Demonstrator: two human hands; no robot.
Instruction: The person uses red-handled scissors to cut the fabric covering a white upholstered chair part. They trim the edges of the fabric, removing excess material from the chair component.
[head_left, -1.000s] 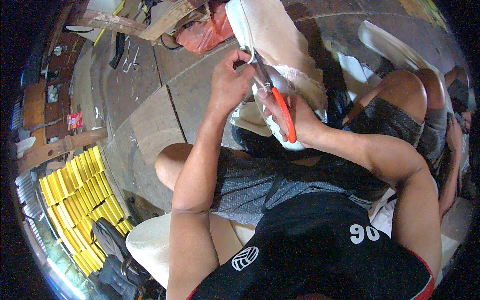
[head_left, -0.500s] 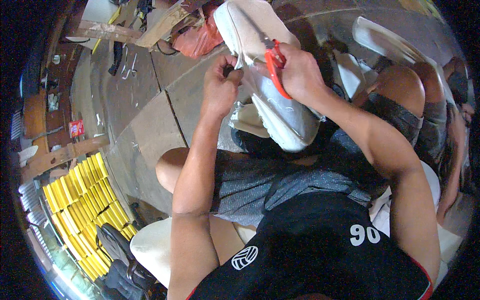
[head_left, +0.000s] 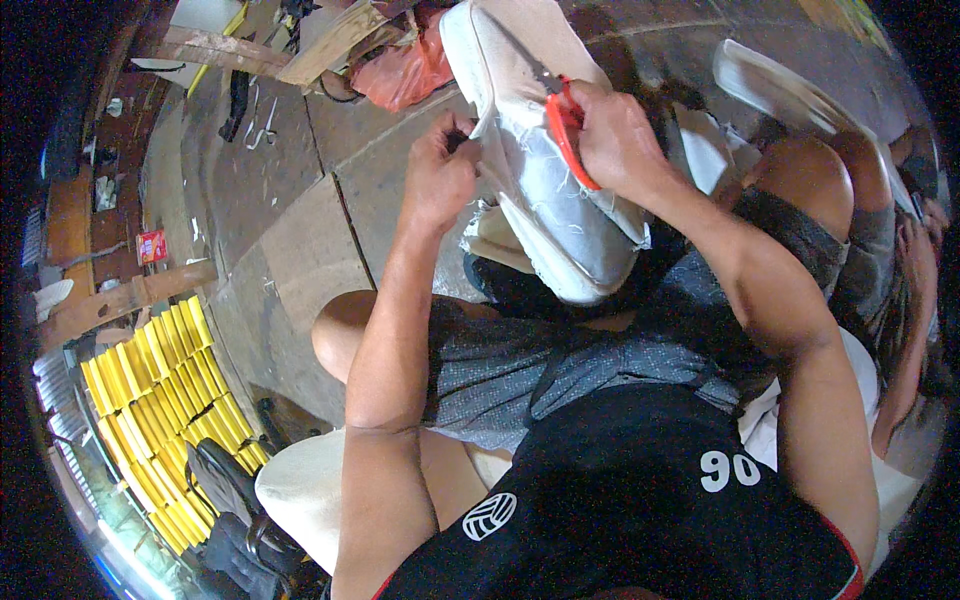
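Observation:
In front of me a long padded piece [head_left: 565, 215] with a cream cover stands tilted, its underside toward me showing white sheeting and frayed threads. My left hand [head_left: 438, 180] is closed at its left side, pinching the cover's edge [head_left: 481, 128]. Red-handled scissors [head_left: 564, 140] are in my right hand [head_left: 622, 140], its fingers wrapped round the handles. Their dark blades point up and left across the cream face of the piece. Whether the blades are parted is too blurred to tell.
Beyond lie a red plastic bag [head_left: 402, 70] and wooden boards [head_left: 335, 42]. Metal scissors [head_left: 262, 125] lie on the brown floor. Stacked yellow pieces [head_left: 165, 420] stand at lower left. At right a co-worker's bare knees [head_left: 800, 175] are near a long white padded piece [head_left: 770, 85].
My right hand and the scissors have shifted slightly right, away from my left hand. The padded piece's far end has also moved a little right. My left hand keeps its pinch.

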